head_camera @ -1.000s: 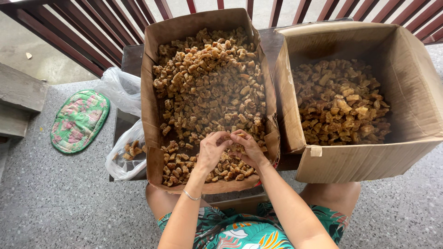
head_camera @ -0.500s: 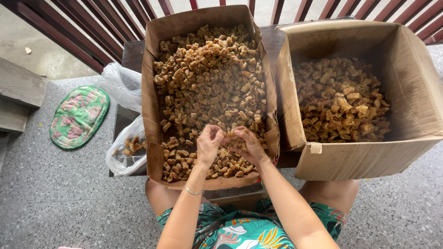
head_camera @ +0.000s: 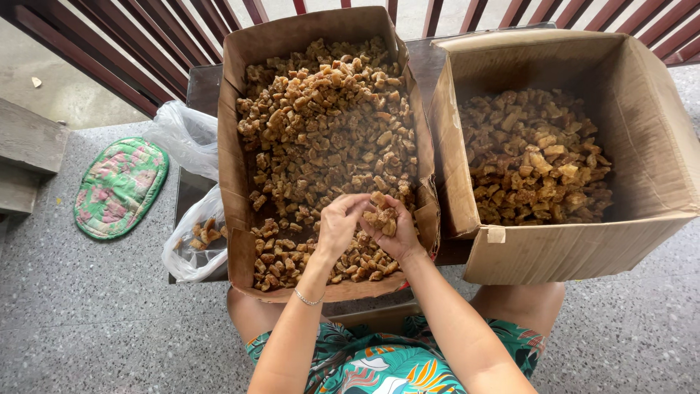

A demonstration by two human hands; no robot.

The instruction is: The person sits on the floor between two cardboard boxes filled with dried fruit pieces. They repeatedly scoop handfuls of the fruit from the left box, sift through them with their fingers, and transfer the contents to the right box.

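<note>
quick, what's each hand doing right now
Left hand: curled, fingertips on the brown chunks in the other hand.
Right hand: cupped palm up, holding several brown chunks over the left cardboard box.

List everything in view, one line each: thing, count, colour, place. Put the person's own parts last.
left box: one, brown cardboard, centre, full of chunks
right box: one, brown cardboard, right, partly filled
chunks: too many to count, golden brown, in both boxes, a few in the bag
bag: one, clear plastic, left of the left box
mat: one, green with pink, oval, on the floor at left
railing: one, dark red bars, along the top
floor: grey speckled
bracelet: one, thin, silvery, on the left wrist
left hand: over the left box's near end, fingers meeting the right hand
right hand: cupped, holding a few chunks
</note>
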